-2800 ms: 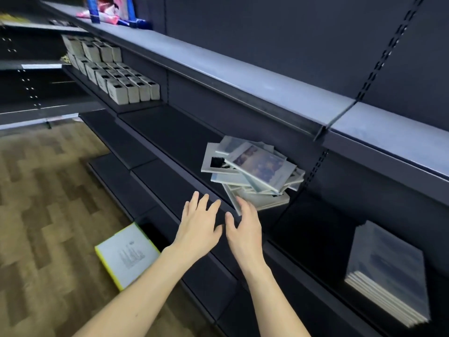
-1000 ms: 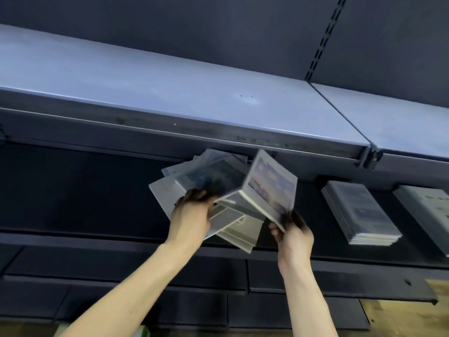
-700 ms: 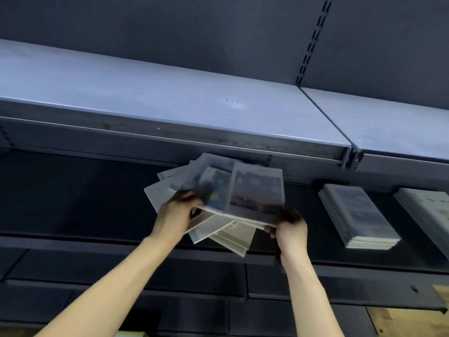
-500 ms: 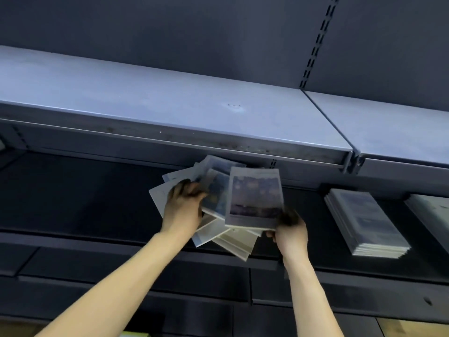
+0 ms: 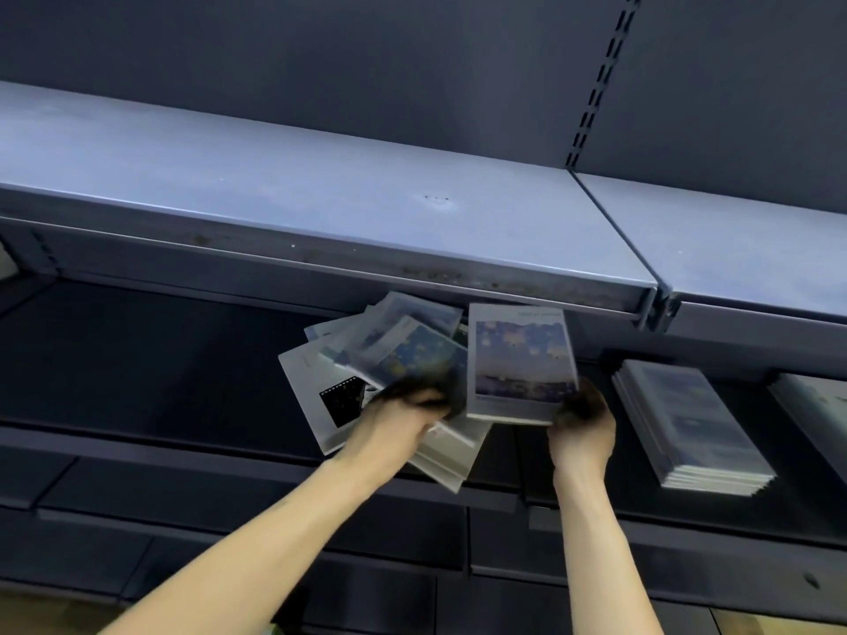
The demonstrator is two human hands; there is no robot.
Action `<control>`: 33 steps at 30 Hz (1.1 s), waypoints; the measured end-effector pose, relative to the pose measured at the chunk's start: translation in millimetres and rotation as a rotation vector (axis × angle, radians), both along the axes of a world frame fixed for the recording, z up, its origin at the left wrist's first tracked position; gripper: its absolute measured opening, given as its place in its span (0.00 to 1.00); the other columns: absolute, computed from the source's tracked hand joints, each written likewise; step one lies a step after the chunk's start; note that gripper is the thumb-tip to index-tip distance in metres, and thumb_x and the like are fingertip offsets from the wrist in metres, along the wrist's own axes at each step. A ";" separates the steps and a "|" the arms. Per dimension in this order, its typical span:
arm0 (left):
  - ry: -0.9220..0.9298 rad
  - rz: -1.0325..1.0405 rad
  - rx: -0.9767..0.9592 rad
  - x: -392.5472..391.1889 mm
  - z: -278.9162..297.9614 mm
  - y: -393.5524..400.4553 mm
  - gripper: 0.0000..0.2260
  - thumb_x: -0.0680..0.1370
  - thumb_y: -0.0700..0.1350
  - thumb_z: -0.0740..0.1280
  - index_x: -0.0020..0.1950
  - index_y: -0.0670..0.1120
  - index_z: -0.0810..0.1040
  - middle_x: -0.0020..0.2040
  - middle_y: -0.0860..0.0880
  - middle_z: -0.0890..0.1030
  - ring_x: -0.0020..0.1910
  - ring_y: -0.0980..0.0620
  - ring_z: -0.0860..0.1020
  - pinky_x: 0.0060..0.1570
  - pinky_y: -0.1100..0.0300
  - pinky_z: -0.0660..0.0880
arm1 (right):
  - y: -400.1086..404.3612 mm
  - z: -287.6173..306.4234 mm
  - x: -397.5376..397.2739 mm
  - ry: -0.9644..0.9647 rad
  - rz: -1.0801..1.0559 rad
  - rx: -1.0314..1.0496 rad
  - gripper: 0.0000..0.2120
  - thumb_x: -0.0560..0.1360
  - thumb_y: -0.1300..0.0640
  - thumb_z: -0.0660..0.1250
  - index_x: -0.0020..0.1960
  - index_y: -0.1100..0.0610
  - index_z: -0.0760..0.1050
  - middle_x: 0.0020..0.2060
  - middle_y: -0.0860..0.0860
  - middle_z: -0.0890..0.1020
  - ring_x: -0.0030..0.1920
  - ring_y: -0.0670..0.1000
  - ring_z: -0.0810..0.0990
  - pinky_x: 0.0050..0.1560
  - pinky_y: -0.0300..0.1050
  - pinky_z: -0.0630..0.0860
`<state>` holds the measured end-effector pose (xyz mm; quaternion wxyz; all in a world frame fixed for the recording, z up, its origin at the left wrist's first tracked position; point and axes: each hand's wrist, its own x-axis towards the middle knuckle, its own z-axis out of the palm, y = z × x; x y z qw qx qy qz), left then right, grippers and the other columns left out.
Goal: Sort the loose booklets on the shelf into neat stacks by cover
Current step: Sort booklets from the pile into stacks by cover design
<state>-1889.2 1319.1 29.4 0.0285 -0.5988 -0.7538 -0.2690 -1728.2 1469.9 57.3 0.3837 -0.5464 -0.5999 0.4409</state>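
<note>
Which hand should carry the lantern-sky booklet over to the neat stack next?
Right. The right hand already holds the lantern-sky booklet by its lower corner and is nearest the neat stack, while the left hand is busy on the loose pile.

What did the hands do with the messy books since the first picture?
Both hands reached into the loose pile and took hold. The right hand now holds a starry-cover booklet, pulled off to the right. The left hand presses on the rest. The neat stack at right stayed put.
</note>
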 end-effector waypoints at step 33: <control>-0.649 0.270 -0.137 -16.3 11.7 -18.3 0.28 0.80 0.39 0.59 0.75 0.62 0.62 0.74 0.52 0.66 0.70 0.41 0.67 0.67 0.46 0.70 | -60.7 -18.6 -13.0 -0.026 0.370 -0.189 0.13 0.75 0.50 0.68 0.57 0.53 0.72 0.43 0.53 0.84 0.35 0.54 0.85 0.35 0.49 0.82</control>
